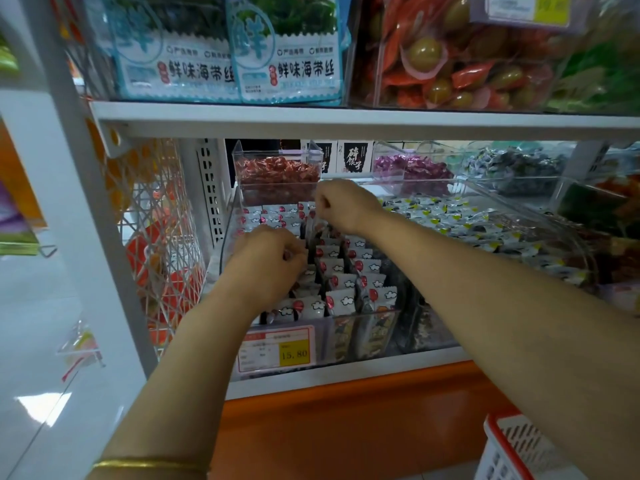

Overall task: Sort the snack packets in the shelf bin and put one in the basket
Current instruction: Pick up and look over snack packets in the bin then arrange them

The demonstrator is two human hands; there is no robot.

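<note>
Fingertips of my left hand [268, 258] are buried among the snack packets [341, 301], and those of my right hand [341, 202] are turned away; I cannot tell whether either grips one. Basket [509, 445] is cut off at the bottom edge and partly behind my right forearm [485, 289]. Price label [277, 348] small print is blurred.

Snack packets [341, 301]: small, white, with a red dot and cloud print. Most stand on edge in front-to-back rows; those at back left lie looser.
Shelf bin [322, 337]: clear plastic, on lower shelf, price label on front wall.
Basket [512, 448]: white lattice, red rim, below the shelf at lower right.
</note>
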